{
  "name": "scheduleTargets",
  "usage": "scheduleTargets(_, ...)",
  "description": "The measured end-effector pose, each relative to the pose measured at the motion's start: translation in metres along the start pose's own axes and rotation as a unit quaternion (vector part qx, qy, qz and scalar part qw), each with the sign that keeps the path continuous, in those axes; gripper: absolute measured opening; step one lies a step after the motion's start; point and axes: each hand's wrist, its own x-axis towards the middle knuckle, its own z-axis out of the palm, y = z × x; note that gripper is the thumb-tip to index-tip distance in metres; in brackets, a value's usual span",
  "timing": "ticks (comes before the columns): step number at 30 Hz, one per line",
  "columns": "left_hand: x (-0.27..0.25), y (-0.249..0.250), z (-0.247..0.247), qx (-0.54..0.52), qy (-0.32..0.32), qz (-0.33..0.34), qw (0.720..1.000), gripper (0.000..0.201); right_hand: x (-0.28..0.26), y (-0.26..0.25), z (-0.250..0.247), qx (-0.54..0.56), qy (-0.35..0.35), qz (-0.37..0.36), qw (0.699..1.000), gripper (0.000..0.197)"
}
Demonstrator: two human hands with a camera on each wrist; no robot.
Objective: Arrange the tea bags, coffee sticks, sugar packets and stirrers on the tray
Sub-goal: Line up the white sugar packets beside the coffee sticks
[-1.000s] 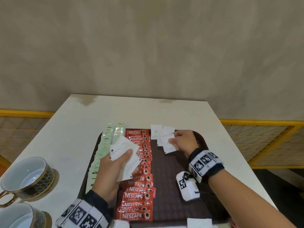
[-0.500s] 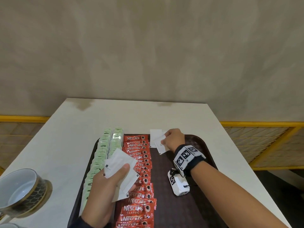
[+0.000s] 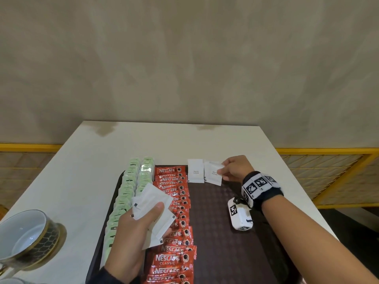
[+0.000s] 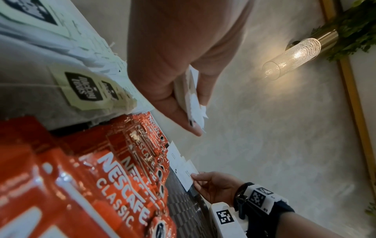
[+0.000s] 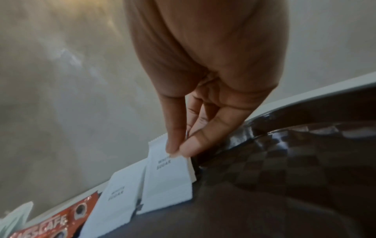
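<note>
A dark checkered tray (image 3: pixel 221 238) lies on the white table (image 3: pixel 78 181). Two columns of pale green tea bags (image 3: pixel 127 193) fill its left side, and a column of red Nescafe coffee sticks (image 3: pixel 174 238) runs beside them. My left hand (image 3: pixel 135 228) grips a fan of white sugar packets (image 3: pixel 152 210) above the coffee sticks. My right hand (image 3: pixel 231 169) pinches the upper right edge of one sugar packet (image 3: pixel 213 176) (image 5: pixel 168 178) at the tray's far edge. Another sugar packet (image 3: pixel 195 171) (image 5: pixel 118 194) lies just left of it. No stirrers are visible.
A white cup with a dark gold-patterned band (image 3: pixel 26 240) stands on a saucer at the table's front left. Yellow railing (image 3: pixel 320 158) runs behind the table on both sides. The tray's right half is bare dark surface.
My right hand has carried its sugar packet farther back to the tray's far edge, beside the lying packet. My left hand keeps its fan of packets. The camera view has shifted.
</note>
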Motion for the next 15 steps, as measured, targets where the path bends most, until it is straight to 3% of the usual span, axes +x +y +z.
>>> scheduleTargets(12, 0.003, -0.004, 0.001, -0.005, -0.013, -0.014, 1.0, 0.021, 0.008, -0.009, 0.015, -0.18, 0.042, -0.091, 0.979, 0.021)
scheduleTargets(15, 0.005, -0.004, 0.005, -0.002, -0.024, -0.021, 0.999, 0.022, 0.002, -0.013, 0.019, -0.191, 0.068, -0.112, 0.973, 0.03)
